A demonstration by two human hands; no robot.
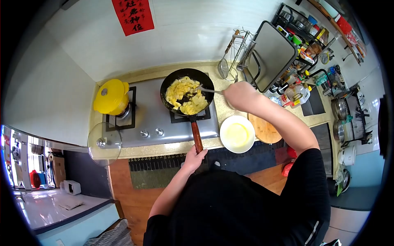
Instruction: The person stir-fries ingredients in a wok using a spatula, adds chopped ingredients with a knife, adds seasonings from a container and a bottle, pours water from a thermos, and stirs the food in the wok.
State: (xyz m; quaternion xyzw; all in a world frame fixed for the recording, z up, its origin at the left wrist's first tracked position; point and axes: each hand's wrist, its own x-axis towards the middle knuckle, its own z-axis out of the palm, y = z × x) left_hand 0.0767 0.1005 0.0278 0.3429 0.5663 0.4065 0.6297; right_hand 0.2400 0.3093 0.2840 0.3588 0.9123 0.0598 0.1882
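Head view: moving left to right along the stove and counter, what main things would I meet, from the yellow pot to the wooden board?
Yellow pot, frying pan, white bowl, round wooden board.

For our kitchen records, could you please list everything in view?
stove: one, silver, on counter
frying pan: one, black, stove's right side
food: uncounted, yellow, in frying pan
utensil: one, silvery, tip at food
pot: one, yellow, stove's left side
glass lid: one, clear, stove's front-left corner
bowl: one, white, right of stove
board: one, brown, right of bowl
paper: one, red, wall
kitchen tools: several, silvery, near wall
bottles: several, mixed, counter's right
shelf items: many, mixed, upper right
sleeves: two, black, lower picture
left hand: one, bare, on frying pan's handle
right hand: one, bare, holding utensil
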